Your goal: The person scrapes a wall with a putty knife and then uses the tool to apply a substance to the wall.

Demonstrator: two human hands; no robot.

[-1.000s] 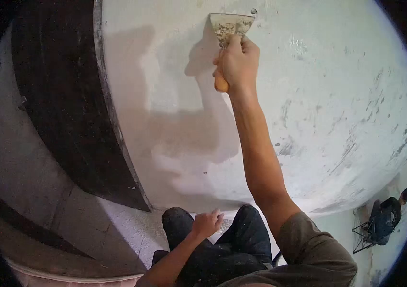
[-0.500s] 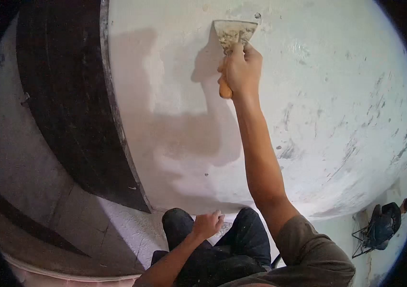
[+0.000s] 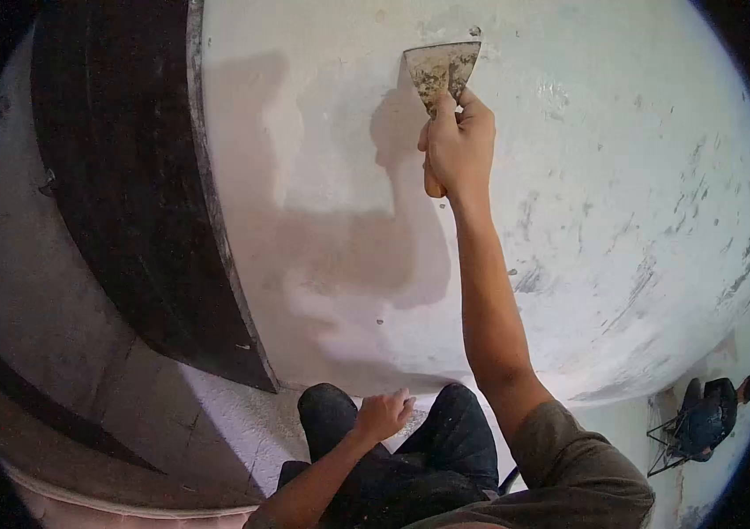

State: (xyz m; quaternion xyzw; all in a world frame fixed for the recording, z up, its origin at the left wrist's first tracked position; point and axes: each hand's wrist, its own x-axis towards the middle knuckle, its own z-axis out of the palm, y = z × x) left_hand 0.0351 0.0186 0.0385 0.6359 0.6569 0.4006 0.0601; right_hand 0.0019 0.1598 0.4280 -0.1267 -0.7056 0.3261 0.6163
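My right hand (image 3: 460, 145) is wrapped round the handle of a putty knife (image 3: 442, 70). The wide, stained blade points up and its top edge lies against the white wall (image 3: 569, 220), close to a small dark pit. A bit of the wooden handle shows below my fist. My left hand (image 3: 384, 414) rests low, between my knees, with its fingers curled; whether anything is in it is too small to tell. Shadows of my arm and head fall on the wall left of the knife.
A dark door panel (image 3: 128, 194) with a small metal fitting stands at the left, bordering the wall. Pale floor (image 3: 225, 414) lies beneath it. At the far lower right, another person (image 3: 710, 414) in dark clothes sits on a folding chair. Dark smudges mark the wall's right part.
My right hand and the putty knife have moved a little right and down along the wall. My left hand has hardly moved.
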